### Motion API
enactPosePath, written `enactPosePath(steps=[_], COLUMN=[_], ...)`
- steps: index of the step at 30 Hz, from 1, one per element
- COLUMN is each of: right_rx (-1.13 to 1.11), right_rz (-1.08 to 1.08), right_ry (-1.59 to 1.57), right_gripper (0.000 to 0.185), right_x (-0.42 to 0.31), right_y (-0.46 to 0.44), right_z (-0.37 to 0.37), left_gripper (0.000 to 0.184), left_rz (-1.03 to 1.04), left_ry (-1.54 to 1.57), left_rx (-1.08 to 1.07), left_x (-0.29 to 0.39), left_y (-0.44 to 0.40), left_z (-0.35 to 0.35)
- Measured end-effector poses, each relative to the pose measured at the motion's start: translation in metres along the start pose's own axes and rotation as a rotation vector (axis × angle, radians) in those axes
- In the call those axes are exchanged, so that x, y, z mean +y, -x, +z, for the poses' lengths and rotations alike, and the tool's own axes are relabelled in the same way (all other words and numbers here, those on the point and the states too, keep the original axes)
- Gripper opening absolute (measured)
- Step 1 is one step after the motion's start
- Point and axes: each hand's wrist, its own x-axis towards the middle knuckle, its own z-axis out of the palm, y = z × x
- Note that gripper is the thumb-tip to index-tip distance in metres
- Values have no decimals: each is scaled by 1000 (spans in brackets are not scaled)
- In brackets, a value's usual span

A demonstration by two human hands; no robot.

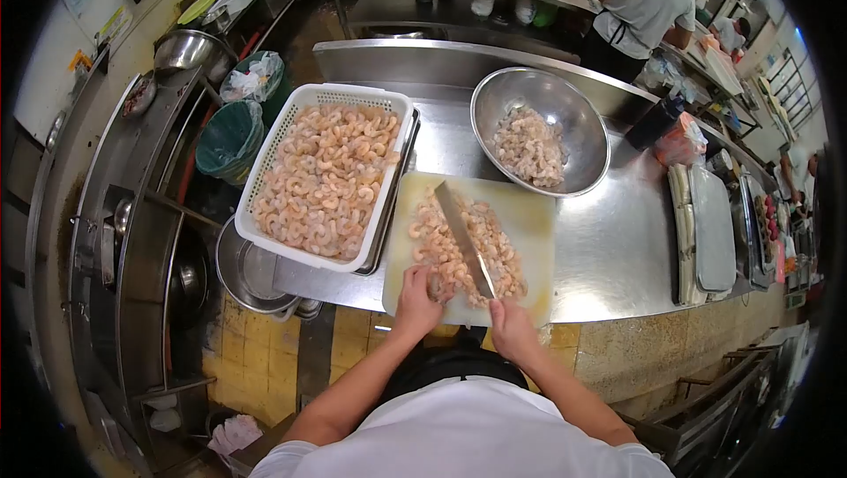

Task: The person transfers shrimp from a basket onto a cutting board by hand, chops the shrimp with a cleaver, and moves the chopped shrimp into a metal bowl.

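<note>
My right hand point(512, 326) grips the handle of a wide-bladed knife point(463, 235), whose blade lies slantwise over a pile of shrimp pieces point(494, 244). The pile is spread across a pale, yellowish cutting board point(536, 213). At the board's near left edge, my left hand point(418, 303) has its fingers curled against a few shrimp point(439, 287). To the left stands a white perforated basket point(399, 100) filled with peeled shrimp point(326, 178). Behind the board, a steel bowl point(578, 121) holds a smaller heap of greyish shrimp point(529, 147).
A steel counter point(609, 249) carries everything, with a raised back edge point(423, 59). On its right are a dark bottle point(657, 116) and metal trays point(711, 227). Green lined bins point(231, 138) stand left. Another person point(644, 2) works at the back right.
</note>
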Motion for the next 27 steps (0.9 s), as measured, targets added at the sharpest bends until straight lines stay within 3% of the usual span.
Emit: enactPosePath(steps=[9, 13, 19, 22, 27], right_rx=[29, 59, 86, 123, 158], right_rz=[4, 14, 49, 76, 21], right_ry=[-45, -2, -76, 9, -84], right_gripper=[44, 42, 44, 45, 47], right_x=[-32, -22, -62, -30, -61], right_y=[11, -11, 21, 4, 7], right_z=[18, 52, 35, 76, 52], left_gripper=[59, 53, 42, 37, 33], left_rz=[-72, -28, -22, -23, -41], left_ry=[48, 114, 231, 269, 318], left_rx=[-84, -54, -5, 26, 31], left_x=[-15, -34, -50, -59, -64], left_y=[4, 2, 1, -5, -6], left_z=[-19, -14, -23, -22, -25])
